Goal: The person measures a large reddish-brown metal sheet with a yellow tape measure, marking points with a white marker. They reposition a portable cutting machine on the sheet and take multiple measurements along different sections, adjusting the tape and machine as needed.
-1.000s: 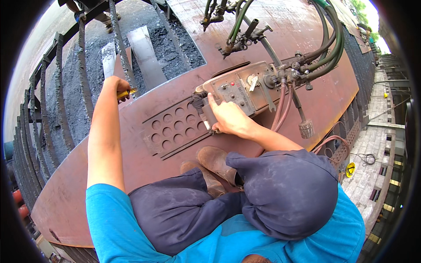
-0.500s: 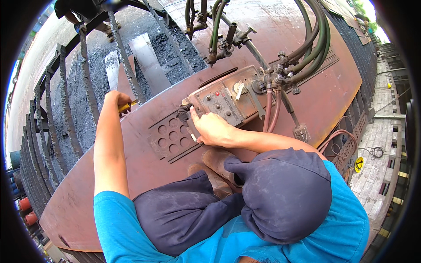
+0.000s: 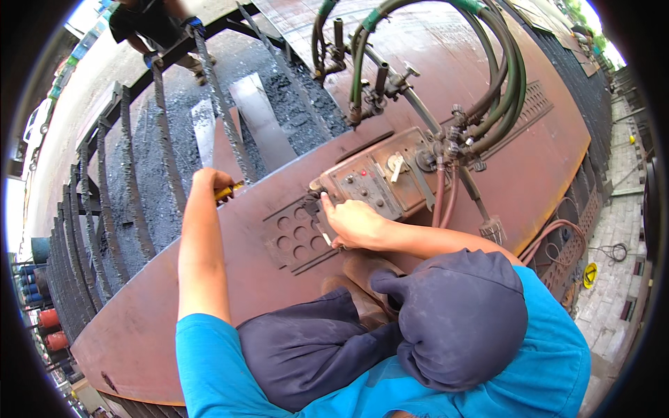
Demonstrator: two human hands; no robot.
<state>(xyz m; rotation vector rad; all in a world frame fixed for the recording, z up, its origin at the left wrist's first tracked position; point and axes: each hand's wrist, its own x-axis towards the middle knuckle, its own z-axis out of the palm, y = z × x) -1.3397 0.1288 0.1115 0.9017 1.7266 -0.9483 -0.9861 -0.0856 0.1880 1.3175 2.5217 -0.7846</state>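
One yellow tool in the left hand: fingers wrapped round it, end poking out to their right, right by the edge of the brown steel plate. Jagged slats beyond those fingers; blue-gloved co-worker well past them.

Right hand at the left end of the control box: index straight, tip at the box corner, other fingers bent, can't tell if they grip anything. Red lamp ahead-right of that index tip, wrench farther right. Holed track just left of the right fingers. Torches and hoses well ahead.
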